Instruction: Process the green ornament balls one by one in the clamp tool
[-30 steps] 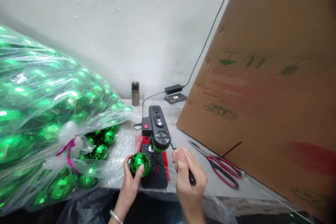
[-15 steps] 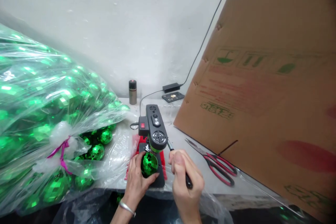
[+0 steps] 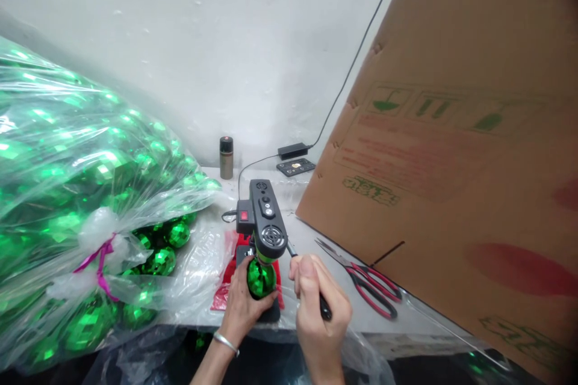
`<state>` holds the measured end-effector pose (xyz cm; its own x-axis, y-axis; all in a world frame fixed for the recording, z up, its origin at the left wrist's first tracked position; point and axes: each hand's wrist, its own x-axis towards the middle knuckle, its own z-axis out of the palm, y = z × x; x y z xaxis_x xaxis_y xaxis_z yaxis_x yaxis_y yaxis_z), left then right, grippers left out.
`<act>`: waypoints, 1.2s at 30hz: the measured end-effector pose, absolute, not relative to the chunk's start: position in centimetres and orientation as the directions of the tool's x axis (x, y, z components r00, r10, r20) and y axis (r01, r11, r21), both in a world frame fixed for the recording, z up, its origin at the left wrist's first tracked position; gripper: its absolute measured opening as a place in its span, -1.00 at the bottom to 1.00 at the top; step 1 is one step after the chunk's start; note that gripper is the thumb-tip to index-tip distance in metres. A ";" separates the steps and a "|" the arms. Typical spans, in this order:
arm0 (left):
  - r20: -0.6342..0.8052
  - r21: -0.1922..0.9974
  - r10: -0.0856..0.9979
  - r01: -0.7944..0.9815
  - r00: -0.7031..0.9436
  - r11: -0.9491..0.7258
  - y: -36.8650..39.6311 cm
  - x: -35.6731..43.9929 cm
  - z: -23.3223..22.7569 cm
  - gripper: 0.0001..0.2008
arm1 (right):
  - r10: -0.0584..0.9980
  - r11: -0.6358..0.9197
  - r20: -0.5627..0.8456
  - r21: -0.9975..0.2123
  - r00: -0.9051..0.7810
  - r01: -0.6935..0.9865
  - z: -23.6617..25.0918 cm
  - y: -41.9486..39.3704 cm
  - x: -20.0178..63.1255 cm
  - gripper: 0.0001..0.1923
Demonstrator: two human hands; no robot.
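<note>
My left hand [image 3: 244, 298] grips a shiny green mirror-faceted ball [image 3: 261, 278] between thumb and fingers. The ball sits under the head of a small black bench machine [image 3: 267, 213] with a red switch and round vents. Its top is hidden by that head. My right hand [image 3: 320, 307] is wrapped round the black handle of a metal lever [image 3: 325, 308] on the machine's right side. Red plastic [image 3: 222, 296] lies under the machine's black base [image 3: 271, 314].
A big clear bag [image 3: 103, 156] of green balls, tied with pink ribbon [image 3: 103, 267], fills the left. Red-and-black scissors [image 3: 370, 289] lie at right, beside a large cardboard box [image 3: 433, 150]. Behind stand a dark bottle [image 3: 226, 157], a power adapter [image 3: 293, 150] and a phone [image 3: 295, 166].
My left hand has shifted slightly right and up with the green ball, bringing it closer beneath the machine's head. My right hand stays on the lever handle. The view has shifted a little.
</note>
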<state>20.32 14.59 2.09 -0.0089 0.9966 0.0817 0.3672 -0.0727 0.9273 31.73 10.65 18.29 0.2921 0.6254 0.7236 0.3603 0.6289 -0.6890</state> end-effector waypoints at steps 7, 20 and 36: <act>0.092 0.926 0.996 0.365 0.017 -0.092 14.6 19.3 1.1 -0.11 | 0.628 0.625 0.718 -0.695 0.299 0.355 18.2 10.6 31.7 -0.64; 0.130 0.961 0.991 0.253 -0.045 -0.114 16.0 19.1 1.2 -0.16 | 0.642 0.585 0.684 -0.729 0.347 0.354 18.5 10.5 31.3 -0.62; 0.097 0.970 0.992 0.218 0.075 -0.111 15.7 16.8 2.2 -0.23 | 0.644 0.578 0.677 -0.735 0.356 0.354 18.6 10.5 31.3 -0.60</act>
<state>16.82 15.70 2.19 0.0754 0.9924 0.0970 0.2179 -0.1113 0.9696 31.26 10.49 18.56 0.3557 0.6440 0.6773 0.3537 0.5780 -0.7354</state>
